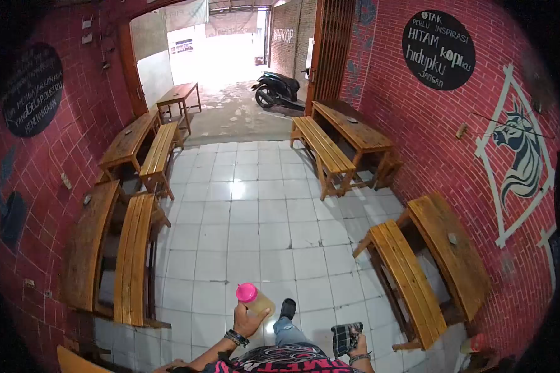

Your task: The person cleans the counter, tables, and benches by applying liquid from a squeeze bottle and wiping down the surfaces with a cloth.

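My left hand (247,322) is wrapped round a clear jar (259,303) with a bright pink lid and pale yellowish contents, held out in front of my body over the tiles. In my right hand (359,345), lower down and to the right, is a dark checked cloth (343,339) with light lines. The cloth hangs apart from the jar. Bracelets show on both wrists. Below, one leg in jeans ends in a dark shoe (287,309) on the floor.
A white tiled floor (249,233) runs between wooden tables and benches, including a left bench (134,261) and a right bench (404,280). Small ashtray-like items sit on some tables. A motorbike (278,90) stands outside the wide doorway. Red brick walls flank both sides.
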A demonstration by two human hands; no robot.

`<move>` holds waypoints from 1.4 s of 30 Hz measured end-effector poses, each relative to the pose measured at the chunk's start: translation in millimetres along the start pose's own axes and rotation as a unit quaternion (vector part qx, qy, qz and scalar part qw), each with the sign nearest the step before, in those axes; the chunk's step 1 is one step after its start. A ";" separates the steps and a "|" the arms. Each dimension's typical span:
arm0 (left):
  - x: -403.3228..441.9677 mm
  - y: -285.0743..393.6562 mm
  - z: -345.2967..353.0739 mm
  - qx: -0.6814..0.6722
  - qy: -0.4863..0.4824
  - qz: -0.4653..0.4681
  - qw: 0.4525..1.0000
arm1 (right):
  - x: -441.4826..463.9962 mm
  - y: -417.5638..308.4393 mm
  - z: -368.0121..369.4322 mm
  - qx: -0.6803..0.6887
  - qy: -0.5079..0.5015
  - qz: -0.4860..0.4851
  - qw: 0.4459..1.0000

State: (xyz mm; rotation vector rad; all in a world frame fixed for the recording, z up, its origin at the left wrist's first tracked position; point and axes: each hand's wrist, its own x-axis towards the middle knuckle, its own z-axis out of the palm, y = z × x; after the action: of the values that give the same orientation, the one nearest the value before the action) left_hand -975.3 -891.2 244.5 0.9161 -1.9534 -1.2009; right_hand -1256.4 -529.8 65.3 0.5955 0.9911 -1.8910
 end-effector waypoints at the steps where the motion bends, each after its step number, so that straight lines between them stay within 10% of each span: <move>1: 15.6 -8.3 5.0 -0.007 0.011 -0.027 1.000 | 28.0 -8.8 27.4 -0.010 -0.012 -0.008 1.000; 12: 249.2 -21.6 0.7 0.019 0.098 -0.064 0.993 | 267.0 -113.8 476.6 -0.210 -0.102 0.080 0.969; 17: 372.8 -70.4 2.0 -0.068 0.123 -0.056 0.988 | 431.3 -103.0 552.3 -0.229 -0.155 0.047 0.960; 22: 522.3 -127.4 -11.5 0.043 0.057 -0.016 0.997 | 465.2 -119.6 565.1 -0.152 -0.097 0.039 0.983; 28: 713.8 -148.4 -14.9 -0.026 -0.005 -0.003 1.000 | 539.1 -106.8 324.4 -0.268 0.093 -0.082 0.955; 29: 744.2 -145.8 -13.5 -0.027 -0.024 -0.007 0.999 | 506.2 -106.6 335.6 -0.114 0.200 -0.006 0.973; 33: 856.8 -124.5 4.1 -0.081 -0.059 -0.027 0.995 | 454.7 -105.2 393.6 -0.227 0.397 0.032 0.889; 39: 962.5 -174.3 60.6 -0.108 -0.073 -0.016 0.991 | 552.1 -121.0 403.9 -0.836 0.067 0.005 0.544; 41: 992.2 -180.9 80.6 -0.124 -0.060 -0.050 0.989 | 654.4 -105.8 385.3 -0.817 0.036 -0.061 0.572; 42: 1011.3 -175.5 88.9 -0.086 -0.063 -0.041 0.993 | 707.3 -114.9 414.4 -0.477 0.116 0.056 0.869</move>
State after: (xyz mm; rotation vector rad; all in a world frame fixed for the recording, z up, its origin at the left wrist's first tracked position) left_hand -1552.2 -1744.7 224.6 0.8551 -1.8899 -1.4811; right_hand -1704.8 -1185.4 -167.6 0.2591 1.8164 -1.0153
